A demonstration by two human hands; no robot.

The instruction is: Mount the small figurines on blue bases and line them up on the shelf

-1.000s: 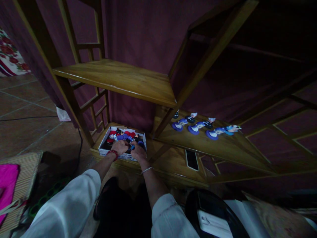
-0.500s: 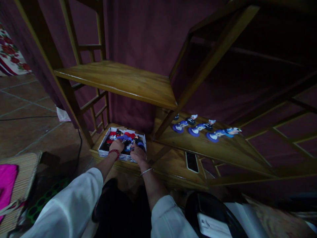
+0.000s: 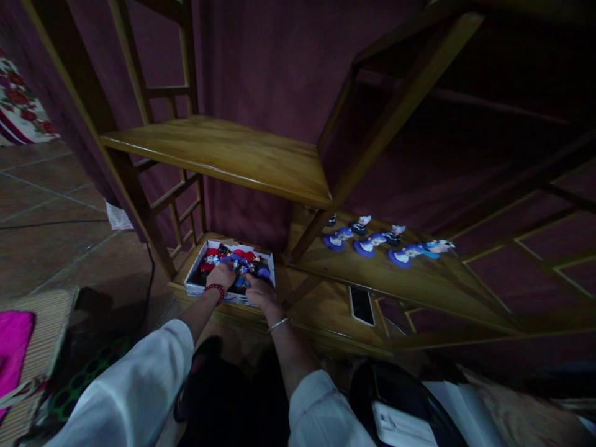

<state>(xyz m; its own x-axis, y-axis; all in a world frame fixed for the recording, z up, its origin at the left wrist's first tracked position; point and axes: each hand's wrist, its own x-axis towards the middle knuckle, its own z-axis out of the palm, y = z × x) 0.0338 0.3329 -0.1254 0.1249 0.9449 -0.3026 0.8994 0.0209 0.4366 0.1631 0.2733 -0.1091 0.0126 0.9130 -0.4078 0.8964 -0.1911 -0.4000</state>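
Note:
A shallow white cardboard box stands on the low wooden shelf, filled with small figurines in red, blue, black and white. Both of my hands reach into it from the front. My left hand, with a red bead bracelet at the wrist, has its fingers curled down among the figurines; whatever is in them is hidden. Close beside it, my right hand, wearing a thin bracelet, pinches at a blue figurine lying between the hands. Dim light blurs the fingertips.
Figurines on purple bases stand in rows on the raised shelf to the right. Below them lies a phone. An upper wooden shelf overhangs the box. A black stool is at lower right, a bamboo mat at left.
My hands shift slightly within the box, and more of the figurines between them shows. The figurines on the right shelf have not moved.

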